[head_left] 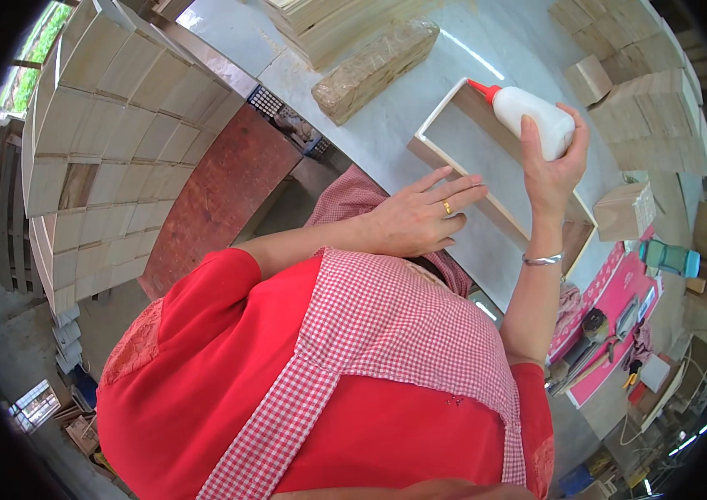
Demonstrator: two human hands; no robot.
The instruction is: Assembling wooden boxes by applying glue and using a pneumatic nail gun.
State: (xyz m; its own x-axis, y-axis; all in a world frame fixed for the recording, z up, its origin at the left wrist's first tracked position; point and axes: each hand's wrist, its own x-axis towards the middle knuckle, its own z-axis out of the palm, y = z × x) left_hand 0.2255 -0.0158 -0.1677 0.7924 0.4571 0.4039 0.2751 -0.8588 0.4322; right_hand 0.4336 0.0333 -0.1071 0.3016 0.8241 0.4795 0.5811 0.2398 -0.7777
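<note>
My right hand is wrapped around a white glue bottle with a red nozzle. The bottle is tipped, its nozzle pointing left, and the tip is at the far left corner of a shallow, open wooden frame. A white line, looking like glue, runs along the top edge of the frame's left short side. My left hand lies with fingers stretched out over the frame's near long side. The right wrist and forearm hide part of the frame's right end.
The frame rests on a pale tabletop. Behind it lies a film-wrapped block. Stacked wooden pieces rise at the left, with more stacks at the far right. A pink mat at the right holds tools near a teal-lidded container.
</note>
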